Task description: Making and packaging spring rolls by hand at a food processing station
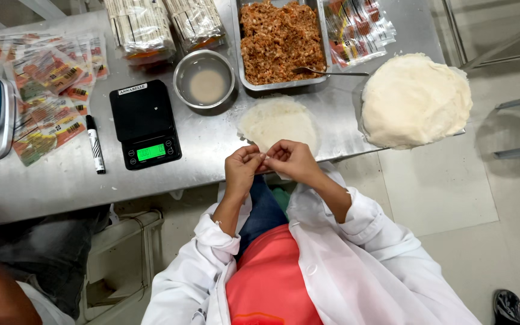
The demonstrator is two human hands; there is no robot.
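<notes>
Holding: left hand [242,170] and right hand [292,160] meet, fingertips pinched together on the near edge of the round wrapper [278,123].
Wrapper spot: flat on the steel table [212,141], by its front edge.
Direction: round, so no long side.
Look: thin, pale, soft, floppy.
Nearby: metal tray [322,36] of crumbly orange-brown filling [281,39], spoon [326,73], wrapper stack [415,99], small bowl [204,78], black scale [144,123].

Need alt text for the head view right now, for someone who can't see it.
Both hands, left and right, pinch together at the edge of a round wrapper on a steel table. Behind it sit a tray of filling with a spoon, a bowl, a scale and a wrapper stack.
</notes>
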